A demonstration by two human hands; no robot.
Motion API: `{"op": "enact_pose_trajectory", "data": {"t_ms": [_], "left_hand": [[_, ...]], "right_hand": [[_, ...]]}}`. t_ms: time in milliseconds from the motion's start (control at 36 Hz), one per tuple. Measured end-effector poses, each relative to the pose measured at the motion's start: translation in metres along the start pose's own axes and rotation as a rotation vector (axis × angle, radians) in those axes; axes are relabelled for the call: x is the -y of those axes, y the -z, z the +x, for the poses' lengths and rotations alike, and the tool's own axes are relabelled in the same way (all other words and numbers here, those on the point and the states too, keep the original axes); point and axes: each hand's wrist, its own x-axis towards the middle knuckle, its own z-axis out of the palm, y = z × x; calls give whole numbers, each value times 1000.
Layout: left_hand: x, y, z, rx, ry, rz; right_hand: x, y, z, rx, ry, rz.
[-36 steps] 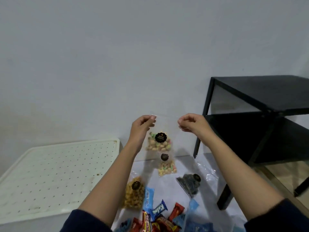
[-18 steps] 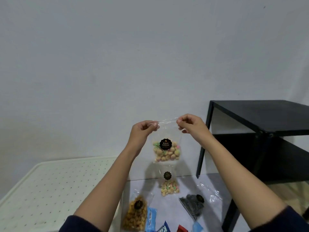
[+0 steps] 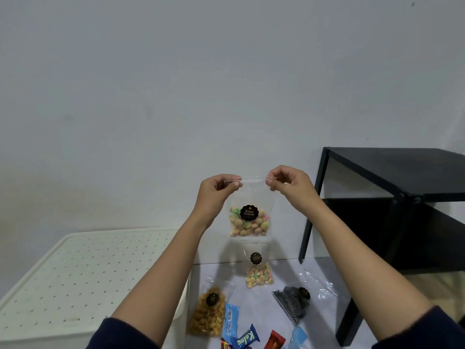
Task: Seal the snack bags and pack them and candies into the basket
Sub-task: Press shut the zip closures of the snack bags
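held up mid-air, front n centre: clear biscuit bag (image 3: 249, 220), hanging upright, long axis vertical, mouth on top, coloured biscuits settled in the bottom half w/ a black label over them. pinched at both top corners: left hand (image 3: 216, 195) on the left corner, right hand (image 3: 289, 187) on the right, thumb n forefinger nipped onto the plastic, other fingers curled. seal strip (image 3: 253, 179): level btwn the two hands, so closing run prob sideways along it. both hands equally near, no reach needed. strip pressed shut or not: can't tell, plastic too clear.

below, on the pale surface (image 3: 284, 270): second biscuit bag (image 3: 259, 275) lying flat, label end toward the wall. yellow snack bag (image 3: 208, 313) just beside the left forearm. dark snack bag (image 3: 292, 301) to the right, loose clear top crumpled. wrapped candies (image 3: 245, 339) at the bottom edge, blue n red wrappers, partly cut off.

white perforated box (image 3: 75, 273) to the left, flat lid-like top, contents hidden; poss the basket, not sure. black side table (image 3: 402, 197) on the right.
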Motion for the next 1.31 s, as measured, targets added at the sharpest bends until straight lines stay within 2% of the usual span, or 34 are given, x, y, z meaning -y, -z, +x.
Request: {"op": "enact_pose_trajectory", "data": {"t_ms": [278, 389, 611, 806, 1000, 1167, 1306], "left_hand": [[0, -3, -2, -25, -33, 74], [-2, -6, -4, 36, -27, 86], [-1, -4, -7, 60, 10, 96], [-1, -2, -6, 96, 8, 78], [1, -3, -2, -15, -69, 173], [-2, -8, -3, 38, -114, 264], [-6, -6, -4, 103, -83, 324]], "right_hand": [[-5, -1, -5, -23, 67, -91], [-5, -3, -4, 43, 36, -149], [-7, -2, -2, 0, -75, 2], [-12, -6, -1, -4, -98, -47], [-3, -13, 0, 26, -34, -222], [3, -18, 5, 107, 21, -348], [1, -20, 6, 154, 25, -468]]}}
